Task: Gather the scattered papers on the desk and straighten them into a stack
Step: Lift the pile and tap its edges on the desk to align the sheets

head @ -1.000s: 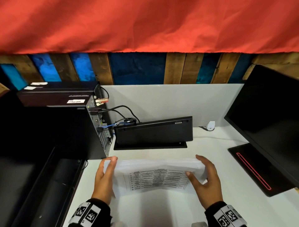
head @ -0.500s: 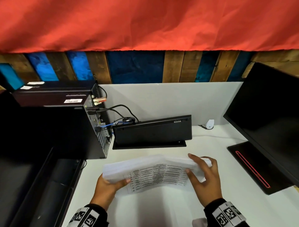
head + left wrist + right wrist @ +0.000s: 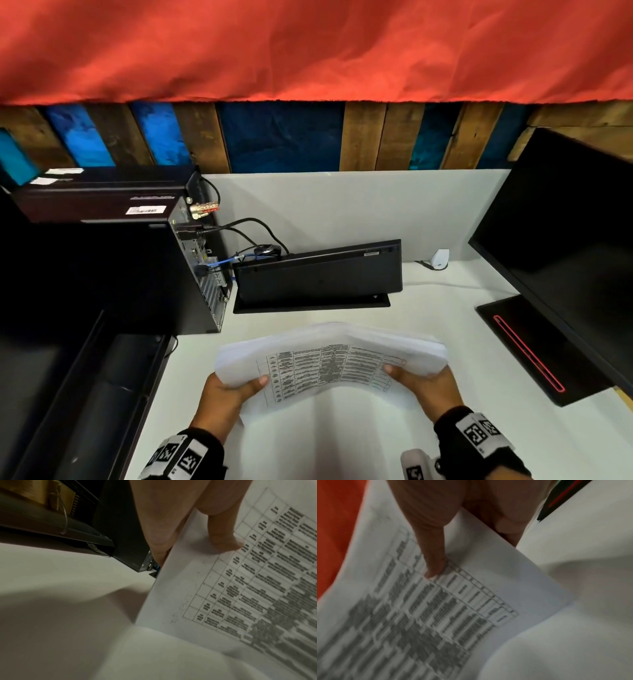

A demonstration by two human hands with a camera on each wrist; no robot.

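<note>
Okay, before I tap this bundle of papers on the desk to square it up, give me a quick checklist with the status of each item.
1. Left hand grips the papers: ok, thumb on top.
2. Right hand grips the other end: ok.
3. Sheet edges aligned: not ok, they fan out along the far edge.
4. Bare desk under the bundle: ok.
5. Keyboard clear of the bundle: ok, propped farther back.
6. Every sheet gathered: cannot tell.
</note>
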